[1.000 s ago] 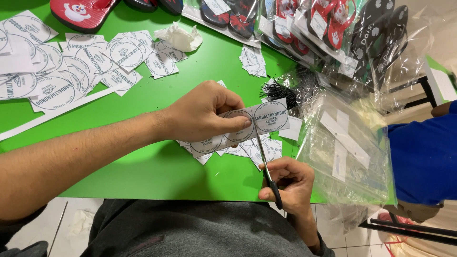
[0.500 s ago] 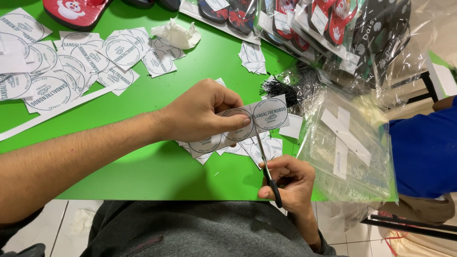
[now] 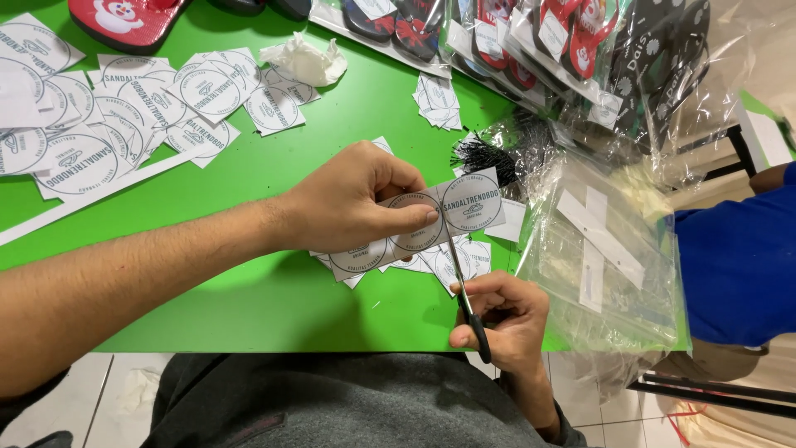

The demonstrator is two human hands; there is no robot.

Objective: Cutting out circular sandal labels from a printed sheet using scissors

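My left hand (image 3: 352,199) pinches a paper strip of round printed labels (image 3: 468,203) above the green table (image 3: 249,299). My right hand (image 3: 502,319) grips black-handled scissors (image 3: 463,286) whose blades point up into the strip, between two of the round labels. Beneath the strip lies a small heap of cut label pieces (image 3: 460,261).
Several cut round labels (image 3: 124,108) spread over the table's left side, with a crumpled white paper (image 3: 307,60) behind. Clear plastic bags (image 3: 605,249) and packaged flip-flops (image 3: 572,41) crowd the right. A red slipper (image 3: 124,21) lies top left. A person in blue (image 3: 738,257) sits at right.
The scissor blades have advanced a little further up into the strip. Both hands stay in nearly the same place.
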